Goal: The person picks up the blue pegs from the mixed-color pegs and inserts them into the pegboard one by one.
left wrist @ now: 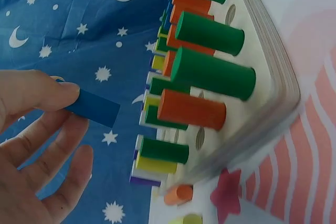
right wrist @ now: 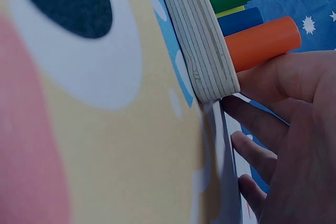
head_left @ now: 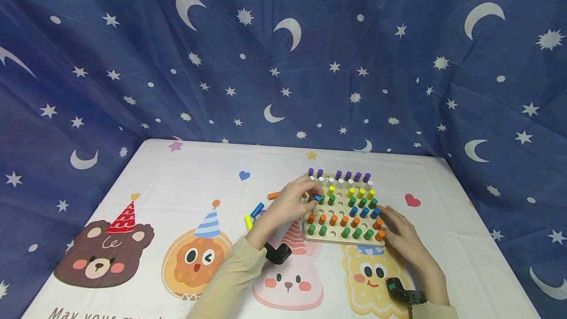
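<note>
Item: blue peg [left wrist: 93, 107], centre-left of left wrist view | left hand [head_left: 294, 201] pinches one end at fingertips | right hand [head_left: 400, 235], fingers straight, steadies pegboard [head_left: 338, 238] | I judge it light, rigid, smooth; grip mid-shaft.

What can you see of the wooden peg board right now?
The peg board is a pale, square, layered-wood slab lying flat on the cartoon tablecloth. Rows of round holes hold upright purple, white, yellow, green, blue and orange pegs; several holes are empty. The right hand rests against its near right corner; the left hand holds a blue peg above its left side.
</note>
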A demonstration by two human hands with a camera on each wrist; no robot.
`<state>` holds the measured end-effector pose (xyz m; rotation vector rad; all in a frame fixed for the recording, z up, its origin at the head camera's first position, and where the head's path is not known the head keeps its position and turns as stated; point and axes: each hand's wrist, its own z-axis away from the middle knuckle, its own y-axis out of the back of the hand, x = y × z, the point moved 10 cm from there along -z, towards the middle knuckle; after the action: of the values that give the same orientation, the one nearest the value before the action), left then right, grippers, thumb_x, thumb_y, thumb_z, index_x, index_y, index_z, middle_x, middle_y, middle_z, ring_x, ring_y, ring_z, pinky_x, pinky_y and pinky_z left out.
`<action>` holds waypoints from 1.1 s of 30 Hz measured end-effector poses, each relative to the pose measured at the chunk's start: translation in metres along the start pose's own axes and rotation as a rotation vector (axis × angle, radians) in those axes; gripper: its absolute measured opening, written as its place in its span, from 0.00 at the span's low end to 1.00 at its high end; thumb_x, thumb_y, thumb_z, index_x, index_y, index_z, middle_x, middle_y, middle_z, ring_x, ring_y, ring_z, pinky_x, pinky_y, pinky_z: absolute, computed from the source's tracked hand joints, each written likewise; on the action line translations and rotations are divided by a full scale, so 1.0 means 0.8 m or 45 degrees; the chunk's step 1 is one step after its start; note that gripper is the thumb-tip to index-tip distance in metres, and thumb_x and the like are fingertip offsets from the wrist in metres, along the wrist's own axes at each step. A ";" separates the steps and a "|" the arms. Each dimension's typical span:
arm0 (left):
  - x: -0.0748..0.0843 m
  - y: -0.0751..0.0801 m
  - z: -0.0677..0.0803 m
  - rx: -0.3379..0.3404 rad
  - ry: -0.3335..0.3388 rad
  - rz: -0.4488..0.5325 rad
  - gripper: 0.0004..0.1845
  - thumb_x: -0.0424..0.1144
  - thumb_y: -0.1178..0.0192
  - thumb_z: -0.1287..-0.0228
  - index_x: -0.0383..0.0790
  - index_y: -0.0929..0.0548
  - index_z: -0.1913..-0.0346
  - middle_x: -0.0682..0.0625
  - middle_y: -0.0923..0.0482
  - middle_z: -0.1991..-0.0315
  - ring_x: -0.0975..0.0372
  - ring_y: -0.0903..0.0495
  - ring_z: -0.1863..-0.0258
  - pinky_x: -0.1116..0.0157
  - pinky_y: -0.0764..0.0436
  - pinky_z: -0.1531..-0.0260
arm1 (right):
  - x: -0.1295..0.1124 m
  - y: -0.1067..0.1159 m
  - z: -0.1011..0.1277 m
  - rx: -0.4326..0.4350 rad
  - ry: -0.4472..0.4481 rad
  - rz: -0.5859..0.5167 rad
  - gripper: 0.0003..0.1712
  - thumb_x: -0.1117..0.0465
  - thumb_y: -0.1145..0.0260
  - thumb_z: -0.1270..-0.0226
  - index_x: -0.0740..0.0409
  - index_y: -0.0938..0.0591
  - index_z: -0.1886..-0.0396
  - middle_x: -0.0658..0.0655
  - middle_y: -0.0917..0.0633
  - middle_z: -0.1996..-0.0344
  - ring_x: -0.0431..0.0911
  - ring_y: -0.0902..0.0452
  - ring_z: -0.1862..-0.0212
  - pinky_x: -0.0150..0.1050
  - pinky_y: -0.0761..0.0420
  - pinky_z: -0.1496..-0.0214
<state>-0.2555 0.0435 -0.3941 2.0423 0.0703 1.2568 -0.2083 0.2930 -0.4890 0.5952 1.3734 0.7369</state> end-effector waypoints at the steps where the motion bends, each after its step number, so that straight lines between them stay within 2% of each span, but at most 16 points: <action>1: 0.001 -0.003 -0.002 -0.009 -0.004 -0.003 0.10 0.27 0.39 0.42 0.37 0.18 0.57 0.47 0.22 0.58 0.58 0.20 0.59 0.59 0.18 0.55 | 0.000 0.000 0.000 0.001 -0.001 0.003 0.34 0.64 0.44 0.34 0.55 0.38 0.28 0.71 0.45 0.27 0.72 0.53 0.28 0.75 0.51 0.35; 9: 0.012 -0.028 -0.018 -0.106 -0.052 -0.025 0.10 0.28 0.39 0.40 0.40 0.18 0.56 0.49 0.22 0.58 0.58 0.20 0.59 0.59 0.18 0.56 | 0.003 -0.002 -0.001 0.002 -0.014 0.003 0.34 0.64 0.44 0.33 0.54 0.38 0.27 0.71 0.46 0.27 0.71 0.54 0.27 0.75 0.51 0.35; 20: 0.009 -0.049 -0.032 -0.199 -0.080 -0.041 0.10 0.30 0.39 0.38 0.39 0.18 0.54 0.49 0.21 0.57 0.60 0.21 0.58 0.60 0.18 0.57 | 0.004 -0.003 0.000 -0.012 -0.048 -0.009 0.33 0.63 0.44 0.33 0.53 0.38 0.27 0.69 0.46 0.26 0.70 0.55 0.27 0.74 0.52 0.34; 27: 0.005 -0.059 -0.043 -0.248 -0.079 -0.101 0.09 0.31 0.37 0.39 0.40 0.18 0.55 0.51 0.22 0.59 0.61 0.21 0.58 0.66 0.19 0.57 | 0.001 0.001 -0.002 0.009 -0.010 -0.012 0.33 0.64 0.44 0.33 0.54 0.37 0.28 0.71 0.45 0.27 0.71 0.54 0.27 0.75 0.52 0.35; 33: 0.006 -0.072 -0.051 -0.336 -0.100 -0.176 0.10 0.31 0.38 0.39 0.41 0.18 0.54 0.52 0.21 0.56 0.63 0.21 0.58 0.71 0.21 0.57 | 0.004 0.000 -0.001 0.004 -0.025 -0.011 0.33 0.64 0.44 0.34 0.54 0.37 0.28 0.70 0.46 0.26 0.71 0.54 0.27 0.75 0.52 0.35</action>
<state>-0.2670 0.1105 -0.4146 1.8243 0.0082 1.0408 -0.2092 0.2950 -0.4912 0.5972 1.3584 0.7198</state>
